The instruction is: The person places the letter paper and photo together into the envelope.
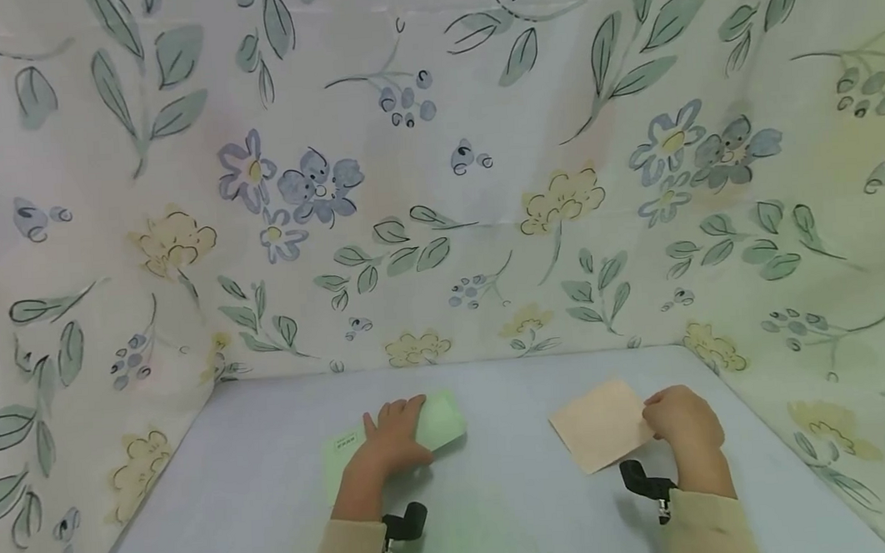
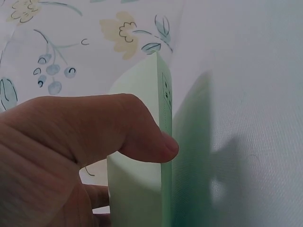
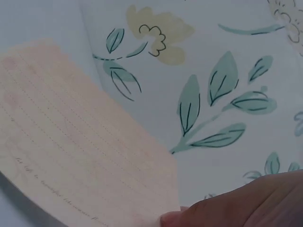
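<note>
The left hand (image 1: 391, 442) grips a pale green paper piece (image 1: 441, 418), its thumb bent over the narrow edge and other fingers behind it in the left wrist view; the piece is at the left of the white table (image 1: 505, 474), a small printed patch (image 1: 345, 441) near its far-left corner, though whether it is an envelope or a thin box I cannot tell. Well apart from it, over the table's right side, the right hand (image 1: 686, 422) pinches the right edge of a peach letter sheet (image 1: 601, 427), which bears dotted writing lines and a line of script along one edge.
</note>
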Demonstrator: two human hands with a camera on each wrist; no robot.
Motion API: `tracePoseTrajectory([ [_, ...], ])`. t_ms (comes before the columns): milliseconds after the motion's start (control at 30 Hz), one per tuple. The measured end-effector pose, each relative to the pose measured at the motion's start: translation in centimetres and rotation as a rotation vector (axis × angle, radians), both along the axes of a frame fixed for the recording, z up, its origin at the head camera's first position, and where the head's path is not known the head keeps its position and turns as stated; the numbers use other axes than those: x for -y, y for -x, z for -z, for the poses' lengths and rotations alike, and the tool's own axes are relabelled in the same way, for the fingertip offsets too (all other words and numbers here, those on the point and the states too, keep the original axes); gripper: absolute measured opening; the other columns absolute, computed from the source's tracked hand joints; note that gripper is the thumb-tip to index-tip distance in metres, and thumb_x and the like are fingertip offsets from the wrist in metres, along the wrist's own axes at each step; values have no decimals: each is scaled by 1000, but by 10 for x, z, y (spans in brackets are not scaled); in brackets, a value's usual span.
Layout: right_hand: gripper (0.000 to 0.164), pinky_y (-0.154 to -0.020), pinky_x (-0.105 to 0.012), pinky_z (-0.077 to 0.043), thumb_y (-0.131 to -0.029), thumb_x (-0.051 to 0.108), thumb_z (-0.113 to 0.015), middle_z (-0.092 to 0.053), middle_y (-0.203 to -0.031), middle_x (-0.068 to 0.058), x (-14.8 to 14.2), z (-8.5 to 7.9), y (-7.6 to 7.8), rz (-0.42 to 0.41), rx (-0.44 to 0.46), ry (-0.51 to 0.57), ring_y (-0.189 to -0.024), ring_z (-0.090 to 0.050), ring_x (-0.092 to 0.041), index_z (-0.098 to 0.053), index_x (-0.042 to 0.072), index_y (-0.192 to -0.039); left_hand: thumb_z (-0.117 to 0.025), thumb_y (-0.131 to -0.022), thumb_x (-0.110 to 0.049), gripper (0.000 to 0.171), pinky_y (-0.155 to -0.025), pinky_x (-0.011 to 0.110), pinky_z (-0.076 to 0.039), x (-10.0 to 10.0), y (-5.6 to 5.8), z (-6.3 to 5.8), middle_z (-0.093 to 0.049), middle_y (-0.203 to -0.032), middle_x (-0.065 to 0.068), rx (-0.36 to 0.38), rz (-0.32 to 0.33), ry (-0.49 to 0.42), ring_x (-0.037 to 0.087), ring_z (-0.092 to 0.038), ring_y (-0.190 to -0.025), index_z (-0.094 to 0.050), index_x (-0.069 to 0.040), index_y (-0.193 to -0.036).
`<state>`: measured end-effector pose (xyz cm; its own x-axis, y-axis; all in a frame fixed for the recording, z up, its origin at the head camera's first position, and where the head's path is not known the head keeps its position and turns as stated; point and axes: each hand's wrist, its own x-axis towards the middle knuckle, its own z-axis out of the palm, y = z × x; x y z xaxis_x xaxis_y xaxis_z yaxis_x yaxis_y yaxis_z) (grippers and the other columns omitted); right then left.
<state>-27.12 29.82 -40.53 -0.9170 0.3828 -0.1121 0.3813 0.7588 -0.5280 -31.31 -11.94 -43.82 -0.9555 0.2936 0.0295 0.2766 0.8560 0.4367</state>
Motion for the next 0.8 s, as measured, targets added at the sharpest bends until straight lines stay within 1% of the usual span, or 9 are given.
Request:
tracePoseTrajectory([
  [67, 34, -51, -36, -43, -85, 14, -50, -65, -70, -5, 0, -1, -1, -8, -27, 41, -64, -58, -22, -62, -3, -112, -77, -65, -27, 88, -102, 71, -4, 0, 4, -3, -40, -138, 15, -10, 2, 18, 39, -29, -131, -37, -13, -142],
  [167, 37, -53, -36, -45, -87, 15, -51, -67, -72, -6, -3, -4, -5, -6, -72, 123, -67, -61, -23, -59, -7, -115, -78, -66, -27, 89, -104, 70, -3, -6, 13, -7, -40, -139, 14, -20, 9, 52, 38, -28, -132, -36, -15, -143],
  [300, 38, -60, -38, -52, -89, 13, -52, -68, -77, -10, -15, -5, -15, 43, -114, 236, -70, -65, -25, -55, -13, -116, -77, -68, -31, 89, -105, 68, -3, -21, 24, -8, -38, -141, 13, -22, 70, 77, 38, -26, -134, -34, -17, -144],
  [367, 38, -62, -39, -55, -89, 11, -53, -67, -81, -13, -20, -5, -18, 58, -134, 286, -70, -66, -25, -53, -15, -118, -76, -68, -32, 89, -105, 68, -3, -27, 26, -9, -37, -142, 13, -18, 90, 77, 38, -25, -134, -34, -17, -145],
  [433, 39, -63, -38, -56, -89, 10, -55, -66, -85, -17, -22, -4, -17, 54, -150, 336, -70, -66, -25, -52, -16, -119, -77, -68, -32, 89, -105, 68, -4, -30, 25, -9, -38, -142, 14, -11, 84, 75, 38, -25, -134, -35, -17, -144],
  [500, 40, -62, -36, -56, -88, 9, -55, -65, -91, -20, -20, -3, -13, 40, -162, 367, -70, -66, -24, -51, -16, -120, -79, -67, -32, 89, -105, 68, -4, -27, 21, -10, -38, -142, 14, 0, 57, 70, 39, -26, -134, -36, -16, -144],
  [600, 42, -62, -34, -56, -87, 6, -53, -61, -99, -27, -11, -2, -5, 30, -175, 396, -71, -66, -25, -48, -16, -123, -81, -66, -31, 90, -105, 68, -5, -20, 14, -10, -39, -141, 15, 11, 23, 61, 39, -27, -133, -37, -15, -143],
  [733, 45, -62, -33, -57, -86, 1, -48, -55, -107, -34, 3, -1, 4, 8, -195, 416, -72, -68, -28, -41, -16, -128, -81, -66, -31, 90, -104, 69, -5, -8, 6, -5, -39, -140, 16, 15, 4, 34, 40, -27, -133, -37, -14, -143],
  [800, 48, -62, -31, -57, -86, -1, -47, -54, -110, -36, 12, 0, 8, -5, -211, 431, -73, -68, -28, -38, -15, -131, -81, -65, -30, 90, -104, 69, -5, -3, 2, -3, -39, -141, 16, 16, -6, 22, 40, -27, -133, -37, -14, -143],
])
